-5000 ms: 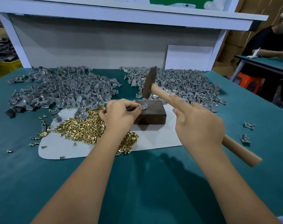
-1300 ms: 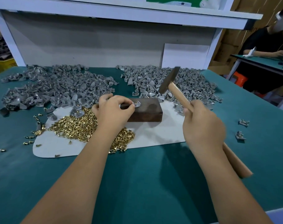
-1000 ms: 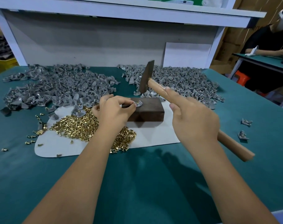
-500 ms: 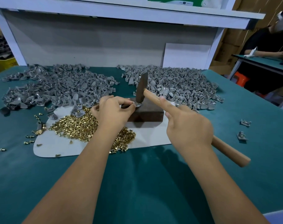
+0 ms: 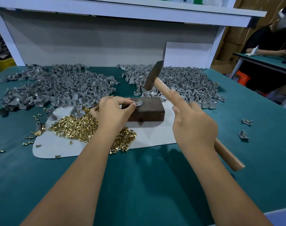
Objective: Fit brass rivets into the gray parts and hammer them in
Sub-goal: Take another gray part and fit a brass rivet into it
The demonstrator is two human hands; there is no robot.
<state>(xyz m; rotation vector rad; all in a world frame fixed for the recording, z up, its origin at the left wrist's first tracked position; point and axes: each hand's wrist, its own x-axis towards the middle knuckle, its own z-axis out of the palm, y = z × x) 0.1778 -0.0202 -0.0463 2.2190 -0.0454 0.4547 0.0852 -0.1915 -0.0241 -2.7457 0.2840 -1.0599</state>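
One gray part (image 5: 138, 102) sits pinched in the left hand (image 5: 112, 110) on the block (image 5: 147, 110) at frame centre, while the right hand's (image 5: 193, 126) grip has lifted the hammer (image 5: 153, 75) again, so another blow looks due

A small assembly workshop. Heaps of gray parts (image 5: 60, 88) and brass rivets (image 5: 77, 126) cover a green-topped workbench (image 5: 139, 185); cardboard boxes (image 5: 227, 48) stand behind a second bench (image 5: 266, 60).

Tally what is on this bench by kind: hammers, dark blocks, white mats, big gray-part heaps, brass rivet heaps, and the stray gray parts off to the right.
Hammer: 1
Dark block: 1
White mat: 1
Gray-part heaps: 2
Brass rivet heap: 1
Stray gray parts: 2
Total: 8
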